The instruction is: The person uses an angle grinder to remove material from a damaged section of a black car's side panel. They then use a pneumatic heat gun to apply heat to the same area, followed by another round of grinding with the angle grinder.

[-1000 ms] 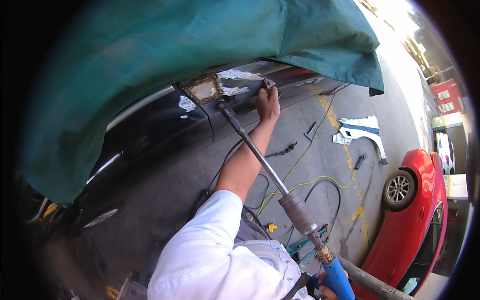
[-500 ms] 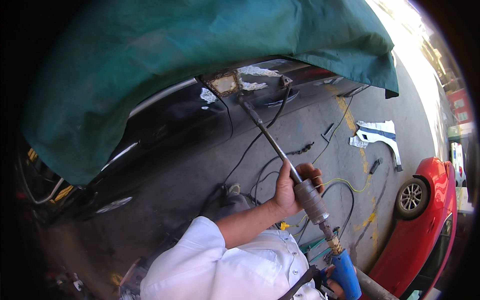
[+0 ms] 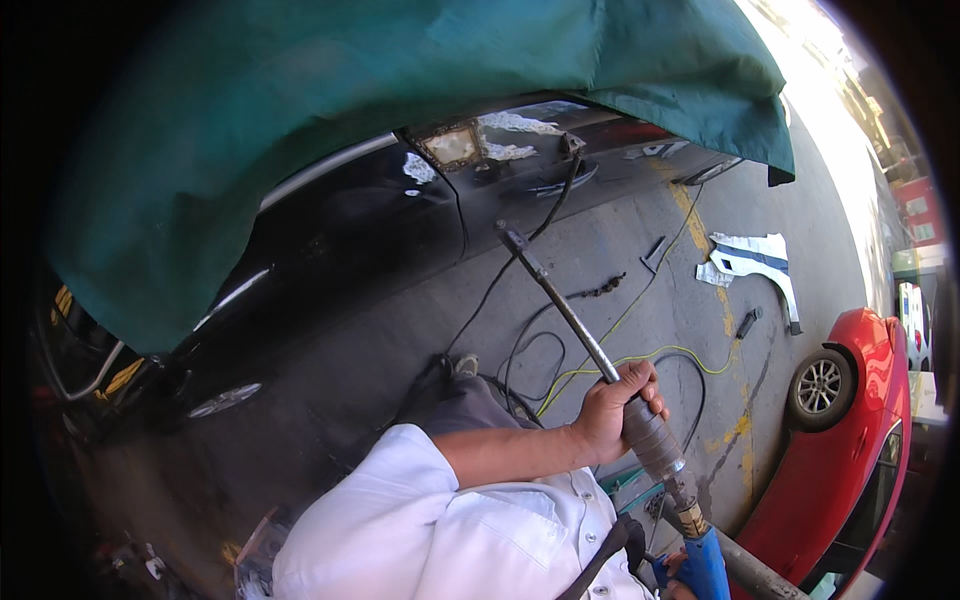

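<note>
A slide hammer dent puller point(image 3: 575, 318) slants across the middle, its tip apart from the black car's side. My left hand point(image 3: 615, 415) is closed round its cylindrical sliding weight point(image 3: 652, 440). At the lower edge, my right hand point(image 3: 682, 580) is partly hidden behind the blue handle point(image 3: 706, 565), with its fingers curled on it. Past the tip, the black car panel point(image 3: 370, 240) shows a bare scraped patch point(image 3: 452, 147) with brown burnt edges and whitish patches beside it. A cable ends in a clamp point(image 3: 571, 145) fixed on the panel.
A green cover point(image 3: 400, 60) drapes over the car. On the grey floor lie dark cables, a yellow-green cord point(image 3: 640, 357), a T-shaped tool point(image 3: 654, 255) and a white fender panel point(image 3: 755, 265). A red car point(image 3: 830, 460) stands at the right, near a grey pipe point(image 3: 755, 570).
The puller has moved right and down with both hands, and its tip has drawn away from the scraped panel. My left hand stays round the weight area.
</note>
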Motion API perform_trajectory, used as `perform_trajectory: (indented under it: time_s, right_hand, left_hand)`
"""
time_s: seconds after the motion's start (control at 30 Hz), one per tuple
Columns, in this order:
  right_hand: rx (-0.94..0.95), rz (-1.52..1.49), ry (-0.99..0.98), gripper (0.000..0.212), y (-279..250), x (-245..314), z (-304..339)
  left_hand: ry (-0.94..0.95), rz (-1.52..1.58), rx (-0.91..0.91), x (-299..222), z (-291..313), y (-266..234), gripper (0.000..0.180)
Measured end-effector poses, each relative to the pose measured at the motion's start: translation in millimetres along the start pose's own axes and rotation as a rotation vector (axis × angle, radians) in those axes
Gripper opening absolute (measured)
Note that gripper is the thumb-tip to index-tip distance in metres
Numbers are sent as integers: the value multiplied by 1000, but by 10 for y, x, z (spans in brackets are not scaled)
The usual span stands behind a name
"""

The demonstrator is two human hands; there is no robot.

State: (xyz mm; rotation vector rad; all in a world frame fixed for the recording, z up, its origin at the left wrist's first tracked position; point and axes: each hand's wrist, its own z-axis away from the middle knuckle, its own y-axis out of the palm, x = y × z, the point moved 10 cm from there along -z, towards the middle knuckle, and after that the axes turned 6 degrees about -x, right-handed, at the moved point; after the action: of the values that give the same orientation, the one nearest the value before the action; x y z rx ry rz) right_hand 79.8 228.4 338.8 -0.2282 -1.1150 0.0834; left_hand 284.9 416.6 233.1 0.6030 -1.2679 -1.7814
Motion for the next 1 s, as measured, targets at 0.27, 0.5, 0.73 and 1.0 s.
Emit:
perform_trajectory:
  time_s: [0.27,0.5,0.73,1.0]
  right_hand:
    - [-59,-84,57,44,294,-181,72]
    - [-58,-183,58,50,404,-186,-179]
    - [-53,-195,45,54,505,-146,-236]
    - [-39,-118,104,53,576,8,-259]
  left_hand:
    - [-12,-12,-49,-299,-115,99,33]
    - [39,-21,-62,-595,-219,73,31]
    - [51,-13,-88,-688,-230,87,29]
    - [39,-54,-100,-730,-234,42,31]
